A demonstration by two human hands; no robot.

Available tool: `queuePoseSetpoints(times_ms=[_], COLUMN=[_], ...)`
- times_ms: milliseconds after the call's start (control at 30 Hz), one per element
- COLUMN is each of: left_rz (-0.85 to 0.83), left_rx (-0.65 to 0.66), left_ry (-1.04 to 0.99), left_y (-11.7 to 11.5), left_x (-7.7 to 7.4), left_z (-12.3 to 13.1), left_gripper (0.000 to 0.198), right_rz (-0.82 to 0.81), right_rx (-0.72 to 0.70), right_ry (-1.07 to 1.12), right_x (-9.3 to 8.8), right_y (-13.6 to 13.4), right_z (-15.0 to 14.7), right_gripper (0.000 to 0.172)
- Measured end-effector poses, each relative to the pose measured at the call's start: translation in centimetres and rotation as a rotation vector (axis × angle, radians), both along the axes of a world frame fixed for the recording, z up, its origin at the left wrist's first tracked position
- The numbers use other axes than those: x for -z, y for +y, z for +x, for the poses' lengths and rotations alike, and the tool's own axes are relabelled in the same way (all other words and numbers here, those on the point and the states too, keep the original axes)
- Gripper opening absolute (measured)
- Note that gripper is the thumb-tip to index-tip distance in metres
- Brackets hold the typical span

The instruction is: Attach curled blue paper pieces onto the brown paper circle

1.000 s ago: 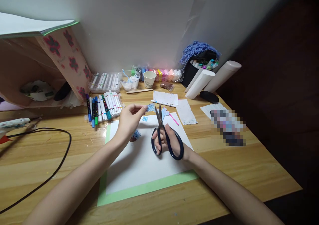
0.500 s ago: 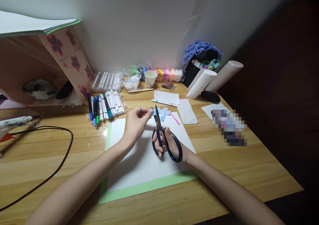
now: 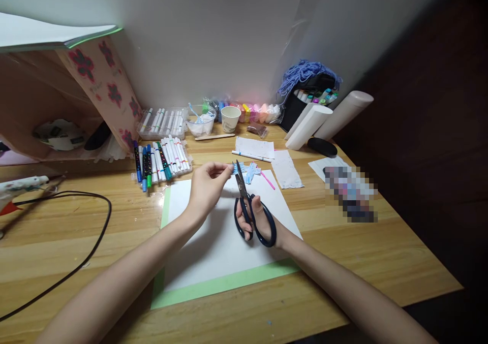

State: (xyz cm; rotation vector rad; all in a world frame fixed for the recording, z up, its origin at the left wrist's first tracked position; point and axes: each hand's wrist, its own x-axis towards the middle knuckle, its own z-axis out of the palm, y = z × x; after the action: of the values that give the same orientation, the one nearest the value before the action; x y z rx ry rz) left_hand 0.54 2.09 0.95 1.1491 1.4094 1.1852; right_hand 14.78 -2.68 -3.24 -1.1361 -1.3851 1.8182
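Observation:
My left hand (image 3: 208,189) is closed in a pinch on the edge of a small blue-and-white piece of paper (image 3: 239,168), above a white sheet (image 3: 198,262) with green edging. My right hand (image 3: 263,219) grips black-handled scissors (image 3: 241,184), thumb through one loop and fingers through the other. The blades point away from me, slightly apart, and cross in front of the paper piece. Just right of the blades shows a blue cut-out (image 3: 252,173); I cannot tell whether it joins the held piece. A pink pen (image 3: 268,180) lies beside it.
Marker pens (image 3: 163,158) fill a tray at the left. Behind are a paper cup (image 3: 230,119) and a plastic bowl (image 3: 201,125). Paper pieces (image 3: 287,169) and white rolls (image 3: 308,128) lie at the right. A black cable (image 3: 109,217) loops across the left of the table.
The scissors have tipped slightly and their handle loops have come a little closer together. My left hand has barely moved.

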Motion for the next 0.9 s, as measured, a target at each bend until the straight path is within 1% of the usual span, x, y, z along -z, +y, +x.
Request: queuePoseSetpoints(times_ms=[133,233,333,400,533,600,700,767,833,900], left_rz=[0.008,-0.006,-0.025,-0.031,-0.014,0.004,0.046,0.056,0.06,0.089], left_rx=[-0.01,-0.008,-0.008,-0.011,-0.013,-0.01,0.002,0.026,0.064,0.098], left_ry=[0.001,0.015,0.03,0.033,0.016,0.013,0.066,0.171,0.3,0.442], left_y=[0.1,0.1,0.0,-0.1,0.1,0.7,2.1,3.0,3.6,3.7], left_x=[-0.1,-0.3,-0.5,-0.6,-0.6,-0.2,1.3,2.7,3.8,4.4], left_z=[0.0,-0.1,-0.1,-0.1,-0.3,-0.7,-1.8,-2.8,-3.6,-4.1], left_gripper=[0.024,0.024,0.024,0.024,0.03,0.032,0.03,0.026,0.022,0.019], right_rz=[0.021,0.004,-0.054,-0.063,0.026,-0.014,-0.229,-0.347,-0.389,-0.375], right_rx=[0.023,0.045,0.081,0.088,0.093,0.085,0.052,0.039,0.048,0.085], right_ry=[0.004,0.022,0.04,0.031,-0.041,-0.035,0.032,0.088,0.154,0.215], right_x=[0.6,0.8,0.5,0.2,0.1,0.4,0.6,0.3,-0.1,-0.6], right_y=[-0.1,0.1,0.3,0.4,0.4,0.4,0.7,1.2,1.7,2.3], right_z=[0.1,-0.1,-0.4,-0.6,-0.5,-0.3,-0.1,0.3,0.9,1.7], right_gripper=[0.074,0.072,0.071,0.07,0.065,0.068,0.077,0.082,0.083,0.083])
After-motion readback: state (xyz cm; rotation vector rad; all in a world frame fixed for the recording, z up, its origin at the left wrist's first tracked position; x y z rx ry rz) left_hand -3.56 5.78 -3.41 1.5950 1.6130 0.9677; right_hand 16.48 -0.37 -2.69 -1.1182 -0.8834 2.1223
